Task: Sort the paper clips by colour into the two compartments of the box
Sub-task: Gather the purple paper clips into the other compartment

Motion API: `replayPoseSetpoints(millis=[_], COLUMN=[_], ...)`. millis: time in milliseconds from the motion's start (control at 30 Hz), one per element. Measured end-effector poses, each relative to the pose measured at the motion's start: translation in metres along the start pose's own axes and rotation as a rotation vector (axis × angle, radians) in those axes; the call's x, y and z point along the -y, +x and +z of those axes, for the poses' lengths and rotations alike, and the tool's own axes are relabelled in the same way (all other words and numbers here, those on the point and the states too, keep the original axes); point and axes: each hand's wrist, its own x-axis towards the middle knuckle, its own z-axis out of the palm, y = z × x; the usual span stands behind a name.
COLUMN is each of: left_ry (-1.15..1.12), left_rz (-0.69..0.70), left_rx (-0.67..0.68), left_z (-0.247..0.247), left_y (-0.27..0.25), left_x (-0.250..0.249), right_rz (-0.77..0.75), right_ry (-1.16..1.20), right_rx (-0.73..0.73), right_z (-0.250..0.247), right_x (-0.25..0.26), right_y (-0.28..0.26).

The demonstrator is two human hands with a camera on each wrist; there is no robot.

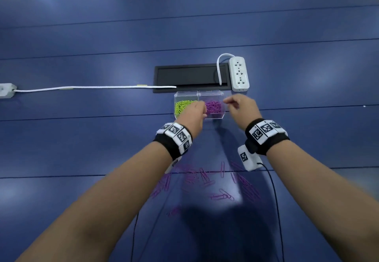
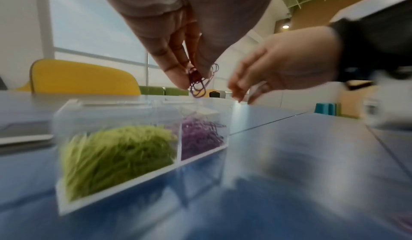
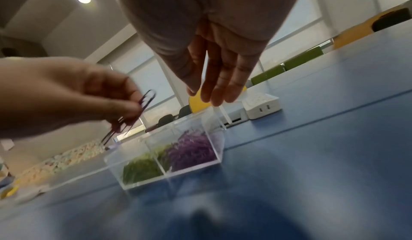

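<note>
A clear two-compartment box (image 1: pixel 223 97) stands on the blue table. Its left half holds green clips (image 1: pixel 182 106), its right half purple clips (image 1: pixel 214 107). My left hand (image 1: pixel 196 110) hovers over the box's middle and pinches a few purple clips (image 2: pixel 198 83), which show in the left wrist view just above the box rim (image 2: pixel 138 102). My right hand (image 1: pixel 240 106) is beside the box's right end, fingers straight and relaxed (image 3: pixel 220 85), holding nothing. Several loose purple clips (image 1: pixel 205 179) lie on the table near me, between my forearms.
A white power strip (image 1: pixel 239 73) lies just behind the box on the right, next to a black cable hatch (image 1: pixel 190 77). A white cable (image 1: pixel 92 88) runs left to another plug block (image 1: pixel 7 90). Thin black wrist wires (image 1: pixel 274 196) trail toward me.
</note>
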Motion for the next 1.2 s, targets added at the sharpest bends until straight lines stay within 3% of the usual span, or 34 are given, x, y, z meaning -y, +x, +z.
replayPoseSetpoints(millis=[100, 300, 367, 467, 533, 633, 733, 933, 1033, 1200], left_ry=[0.076, 0.255, 0.237, 0.180, 0.162, 0.132, 0.137, 0.213, 0.197, 0.172], left_rz=[0.039, -0.004, 0.006, 0.133, 0.213, 0.236, 0.204, 0.135, 0.067, 0.077], left_rx=[0.007, 0.176, 0.180, 0.029, 0.076, 0.316, 0.411, 0.376, 0.360, 0.328], left_z=[-0.006, 0.008, 0.013, 0.019, 0.027, 0.048, 0.069, 0.097, 0.102, 0.105], left_y=[0.040, 0.075, 0.067, 0.031, -0.004, -0.061, -0.105, -0.139, -0.143, -0.145], left_x=[-0.009, -0.010, -0.006, -0.002, 0.002, 0.017, 0.027, 0.013, 0.002, -0.005], right_rz=[0.054, 0.111, 0.100, 0.028, -0.023, -0.051, -0.021, 0.065, 0.123, 0.122], right_ry=[-0.071, -0.340, -0.348, -0.355, -0.323, -0.255, -0.324, -0.550, -0.474, -0.324], right_rx=[0.077, 0.420, 0.433, 0.463, 0.506, 0.481, 0.394, 0.477, 0.464, 0.406], right_z=[-0.006, 0.011, 0.020, 0.031, 0.030, 0.020, 0.007, 0.005, 0.017, 0.027], right_x=[-0.023, -0.052, -0.053, -0.052, -0.054, -0.060, -0.071, -0.071, -0.067, -0.068], right_y=[-0.034, -0.111, -0.127, -0.140, -0.146, -0.156, -0.169, -0.204, -0.215, -0.219])
